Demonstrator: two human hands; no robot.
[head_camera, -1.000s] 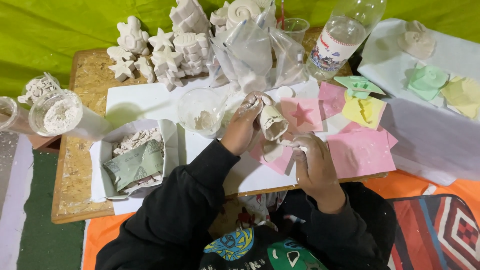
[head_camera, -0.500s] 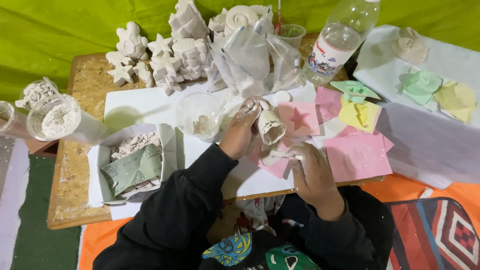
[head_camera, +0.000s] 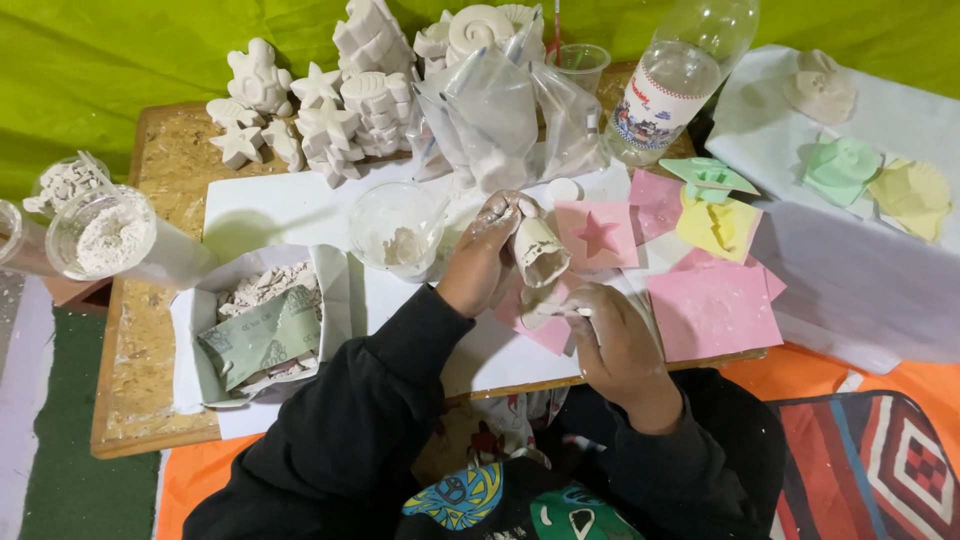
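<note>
Your sleeves (head_camera: 350, 420) are black; the star mould (head_camera: 597, 235) pink, a yellow one (head_camera: 718, 226) right of it; white plaster figures (head_camera: 330, 90) far; backdrop (head_camera: 120, 50) lime green; rug (head_camera: 880, 460) striped orange.

1. Up top we've got white plaster figures (head_camera: 320, 105), stars and shells, crowded at the table's far edge.
2. Beside them, clear plastic bags (head_camera: 500, 110), and a plastic bottle (head_camera: 680, 85) to the right.
3. Far left, we see a cup of white powder (head_camera: 100, 232).
4. Nearer us, an open box of plaster scraps (head_camera: 262, 335).
5. On the right, pink, yellow and green moulds (head_camera: 712, 305) on the white sheet.
</note>
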